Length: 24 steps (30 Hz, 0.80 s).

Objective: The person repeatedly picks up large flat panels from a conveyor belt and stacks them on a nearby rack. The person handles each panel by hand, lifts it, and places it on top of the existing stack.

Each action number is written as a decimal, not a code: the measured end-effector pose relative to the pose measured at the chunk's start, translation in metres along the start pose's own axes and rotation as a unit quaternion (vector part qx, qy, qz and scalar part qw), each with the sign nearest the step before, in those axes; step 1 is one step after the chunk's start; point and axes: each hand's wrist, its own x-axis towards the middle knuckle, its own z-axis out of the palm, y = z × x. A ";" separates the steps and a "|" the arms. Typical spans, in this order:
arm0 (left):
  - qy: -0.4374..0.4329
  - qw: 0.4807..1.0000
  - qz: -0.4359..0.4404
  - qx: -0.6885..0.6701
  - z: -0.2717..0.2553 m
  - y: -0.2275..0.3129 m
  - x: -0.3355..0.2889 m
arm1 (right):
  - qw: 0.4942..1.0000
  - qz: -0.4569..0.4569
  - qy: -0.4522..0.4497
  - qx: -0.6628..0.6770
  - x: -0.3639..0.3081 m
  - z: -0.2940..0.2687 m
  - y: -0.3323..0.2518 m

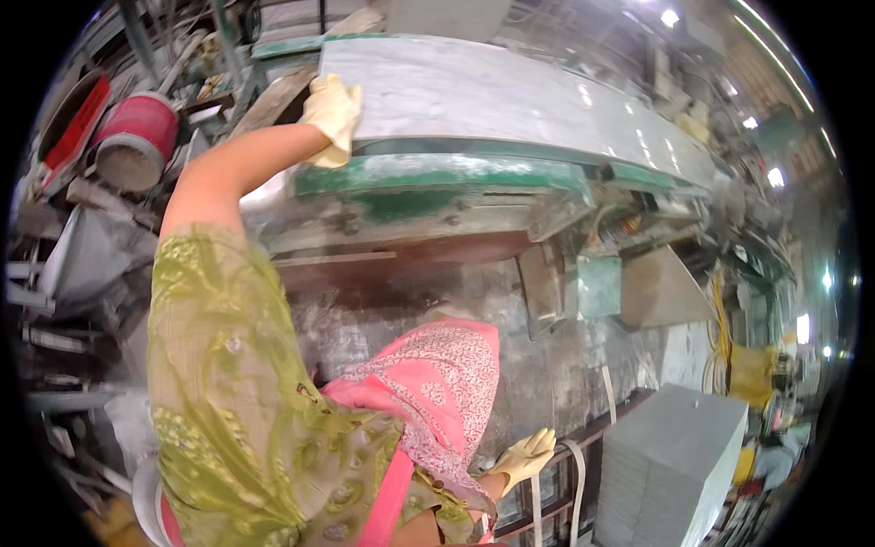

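Observation:
A long, pale grey-white marble slab (474, 87) lies flat on a green-edged machine bed (437, 173). My left hand (331, 117), in a cream glove, grips the slab's near left corner, with my arm stretched out to it. Lower right, my right hand (527, 458) wears a matching glove. Its fingers are extended and apart, holding nothing, close to a pale strap (576, 474) over a dark metal frame. To the right of that hand stands a stack of grey slabs (670, 456).
A red bucket (146, 132) and scrap pieces crowd the left side. Another pale glove (360, 20) shows at the slab's far left corner; whether a hand is in it is unclear. Below the bed stand a green box (599, 285) and a panel (663, 287). Yellow hose (720, 319) hangs at right.

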 end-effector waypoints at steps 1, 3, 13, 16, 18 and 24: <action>0.008 1.000 0.008 0.006 -0.003 0.003 -0.002 | 1.000 0.002 -0.003 0.003 -0.003 0.001 0.003; 0.016 1.000 0.014 0.018 -0.005 0.001 -0.003 | 0.999 0.017 -0.027 -0.009 -0.001 0.017 0.005; 0.079 0.989 0.114 0.056 0.009 -0.028 0.006 | 0.996 0.066 -0.047 -0.049 0.030 0.068 0.010; 0.039 0.981 0.167 0.088 0.016 -0.041 0.010 | 0.992 0.097 -0.052 -0.057 0.039 0.079 0.015; 0.058 0.945 0.268 0.179 0.015 -0.056 0.006 | 0.993 0.096 -0.044 -0.057 0.038 0.097 0.015; 0.028 0.903 0.329 0.275 0.015 -0.063 0.005 | 0.978 0.181 -0.068 -0.075 0.067 0.110 0.052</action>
